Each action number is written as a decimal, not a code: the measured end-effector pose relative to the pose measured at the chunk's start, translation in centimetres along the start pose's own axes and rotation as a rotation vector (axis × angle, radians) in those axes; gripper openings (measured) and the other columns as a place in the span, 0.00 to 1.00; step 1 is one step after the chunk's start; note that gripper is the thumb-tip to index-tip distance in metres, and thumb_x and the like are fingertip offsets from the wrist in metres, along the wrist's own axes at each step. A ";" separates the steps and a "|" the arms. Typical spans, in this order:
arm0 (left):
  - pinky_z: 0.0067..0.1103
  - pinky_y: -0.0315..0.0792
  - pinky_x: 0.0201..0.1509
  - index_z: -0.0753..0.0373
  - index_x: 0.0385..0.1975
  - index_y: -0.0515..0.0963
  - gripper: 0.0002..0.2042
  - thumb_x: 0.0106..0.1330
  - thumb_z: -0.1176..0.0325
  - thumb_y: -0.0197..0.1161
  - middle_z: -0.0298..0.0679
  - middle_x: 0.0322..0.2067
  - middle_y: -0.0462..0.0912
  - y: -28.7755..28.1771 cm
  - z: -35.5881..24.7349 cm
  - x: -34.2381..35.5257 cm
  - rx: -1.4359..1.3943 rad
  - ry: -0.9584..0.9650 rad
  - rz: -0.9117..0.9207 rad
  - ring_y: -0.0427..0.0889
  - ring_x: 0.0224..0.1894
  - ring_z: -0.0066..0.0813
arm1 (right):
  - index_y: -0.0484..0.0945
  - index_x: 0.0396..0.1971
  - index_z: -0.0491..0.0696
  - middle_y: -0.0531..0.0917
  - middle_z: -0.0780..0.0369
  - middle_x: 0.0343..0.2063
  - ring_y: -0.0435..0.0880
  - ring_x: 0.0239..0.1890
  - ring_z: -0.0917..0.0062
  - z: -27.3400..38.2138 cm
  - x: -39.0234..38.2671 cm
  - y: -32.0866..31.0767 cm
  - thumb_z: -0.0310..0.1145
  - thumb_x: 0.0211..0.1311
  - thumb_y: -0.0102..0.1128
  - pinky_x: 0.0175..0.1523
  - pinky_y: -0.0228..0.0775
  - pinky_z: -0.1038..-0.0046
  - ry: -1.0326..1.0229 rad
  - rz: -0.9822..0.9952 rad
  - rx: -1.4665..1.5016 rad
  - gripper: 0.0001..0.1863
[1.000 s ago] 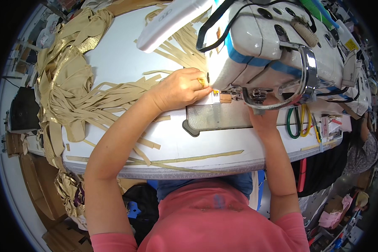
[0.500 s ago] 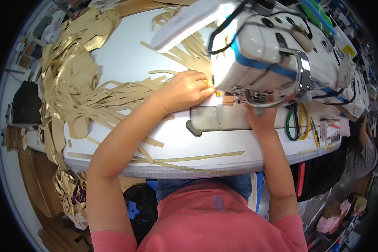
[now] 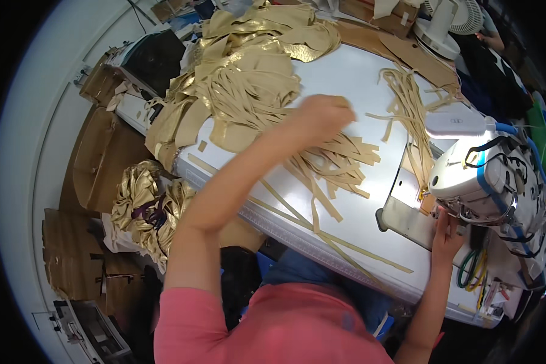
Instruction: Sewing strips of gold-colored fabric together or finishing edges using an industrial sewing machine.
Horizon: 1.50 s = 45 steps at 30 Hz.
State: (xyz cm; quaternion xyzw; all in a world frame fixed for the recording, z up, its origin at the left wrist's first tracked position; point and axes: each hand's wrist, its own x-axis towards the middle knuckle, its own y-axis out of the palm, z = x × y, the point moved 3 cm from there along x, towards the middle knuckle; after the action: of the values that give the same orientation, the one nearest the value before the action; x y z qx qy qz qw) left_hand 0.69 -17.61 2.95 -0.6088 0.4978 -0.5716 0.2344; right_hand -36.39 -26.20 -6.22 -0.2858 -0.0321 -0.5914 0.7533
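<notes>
My left hand [image 3: 326,118] is above a bundle of tan strips [image 3: 340,161] on the white table. It is smeared by motion, so its fingers and anything in them are unclear. At the right, my right hand [image 3: 448,236] is by the front of a white and blue sewing machine [image 3: 470,182]. Its fingers stretch up under the machine's head, partly hidden by it, and I see nothing gripped in them. A tan strip [image 3: 415,167] runs to the lit needle area beside these fingers.
Gold and tan sheet pieces [image 3: 249,54] are heaped at the far left. More tan strips [image 3: 406,91] lie behind the machine. Long thin strips [image 3: 346,246] run along the near edge. Green and yellow looped handles [image 3: 472,270] lie right of my right hand. A fan [image 3: 443,30] stands far right.
The view has swung left, so the machine now sits farther right. My left hand has left the needle area and moved over the strip bundle. My right hand stays at the machine.
</notes>
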 end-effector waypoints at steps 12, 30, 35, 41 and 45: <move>0.27 0.74 0.39 0.64 0.31 0.81 0.05 0.55 0.73 0.65 0.40 0.32 0.80 -10.6 7.5 -11.1 0.023 -0.281 0.013 0.80 0.35 0.38 | 0.80 0.31 0.43 0.77 0.61 0.22 0.74 0.25 0.74 10.6 -0.3 5.4 0.23 0.58 0.57 0.34 0.66 0.72 -0.425 0.233 -0.177 0.03; 0.29 0.71 0.40 0.64 0.26 0.76 0.05 0.51 0.79 0.65 0.40 0.31 0.78 -10.0 8.3 -10.5 -0.045 -0.245 0.159 0.77 0.36 0.40 | 0.79 0.33 0.40 0.79 0.60 0.25 0.76 0.27 0.79 17.1 2.1 17.3 0.25 0.59 0.58 0.37 0.68 0.80 -0.314 0.584 0.198 0.04; 0.30 0.68 0.44 0.61 0.25 0.76 0.04 0.53 0.75 0.65 0.38 0.30 0.78 -9.7 8.1 -10.7 0.109 -0.176 0.187 0.77 0.37 0.39 | 0.78 0.38 0.40 0.78 0.68 0.26 0.72 0.29 0.87 16.3 4.0 18.7 0.29 0.65 0.55 0.36 0.67 0.83 -0.123 0.612 0.310 0.09; 0.27 0.64 0.49 0.59 0.28 0.78 0.04 0.52 0.72 0.65 0.32 0.29 0.79 -10.3 7.9 -11.1 0.079 -0.130 0.166 0.77 0.39 0.34 | 0.78 0.37 0.40 0.78 0.68 0.26 0.72 0.30 0.88 15.9 3.6 19.1 0.30 0.65 0.55 0.37 0.66 0.83 -0.022 0.618 0.314 0.09; 0.28 0.63 0.51 0.60 0.25 0.77 0.04 0.53 0.71 0.67 0.32 0.34 0.80 -11.6 7.1 -10.6 0.040 -0.170 0.200 0.75 0.43 0.33 | 0.77 0.40 0.41 0.79 0.64 0.34 0.75 0.35 0.84 16.6 3.4 20.5 0.29 0.64 0.55 0.43 0.69 0.81 -0.153 0.671 0.337 0.09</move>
State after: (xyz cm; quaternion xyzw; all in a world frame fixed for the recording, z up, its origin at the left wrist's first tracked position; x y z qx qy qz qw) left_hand 12.82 -5.81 6.29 -0.5976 0.5229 -0.5016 0.3433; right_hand -11.89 -18.55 0.87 -0.1961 -0.0895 -0.2752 0.9369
